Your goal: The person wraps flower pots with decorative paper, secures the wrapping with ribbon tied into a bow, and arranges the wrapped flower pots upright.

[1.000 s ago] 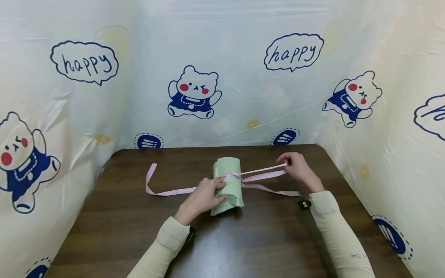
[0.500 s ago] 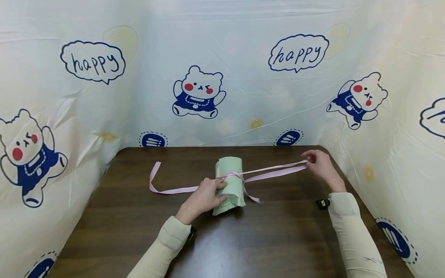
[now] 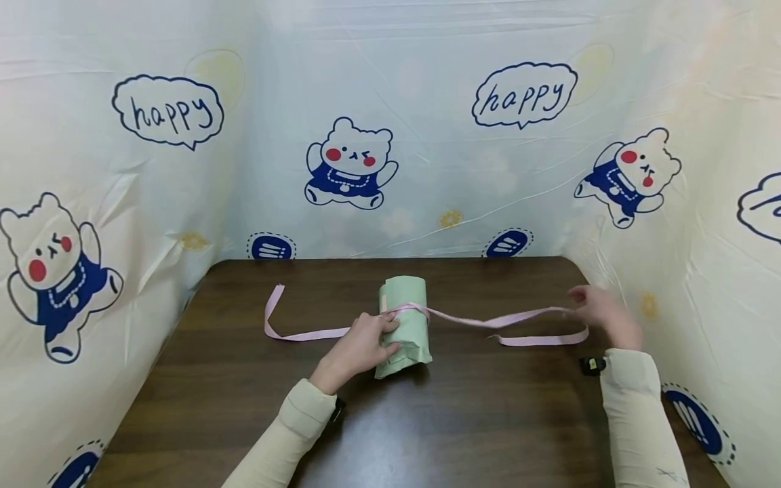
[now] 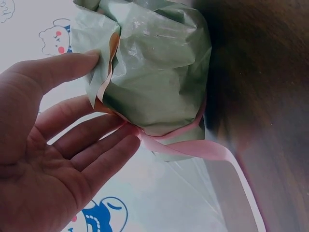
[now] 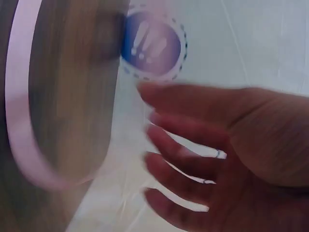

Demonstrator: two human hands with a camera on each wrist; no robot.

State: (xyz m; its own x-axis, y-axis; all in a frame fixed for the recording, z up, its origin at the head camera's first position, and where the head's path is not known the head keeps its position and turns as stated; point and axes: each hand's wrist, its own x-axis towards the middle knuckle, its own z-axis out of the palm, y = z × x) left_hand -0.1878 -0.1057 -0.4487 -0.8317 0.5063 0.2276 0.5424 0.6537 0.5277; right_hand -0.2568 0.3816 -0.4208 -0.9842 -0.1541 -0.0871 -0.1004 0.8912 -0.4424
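A green paper-wrapped bundle (image 3: pixel 405 339) lies on the table with a pink ribbon (image 3: pixel 518 316) tied round its middle. My left hand (image 3: pixel 360 346) rests against its left side. In the left wrist view, the thumb touches the paper edge and the nearly straight fingertips (image 4: pixel 130 130) press beside the ribbon. My right hand (image 3: pixel 607 317) is out at the table's right edge, by the bend of the ribbon's right tail. Blurred in the right wrist view, its fingers (image 5: pixel 178 169) are loosely bent and apart from the thumb, with no ribbon between them.
The ribbon's left tail stretches left over the brown wooden table (image 3: pixel 476 420) and bends toward the back. Pale curtains (image 3: pixel 427 81) printed with bears and "happy" bubbles stand behind the table and along both sides.
My right hand has drawn the ribbon to the right and let go of it. The right tail now lies looped back toward the bundle. The left hand stays on the bundle.
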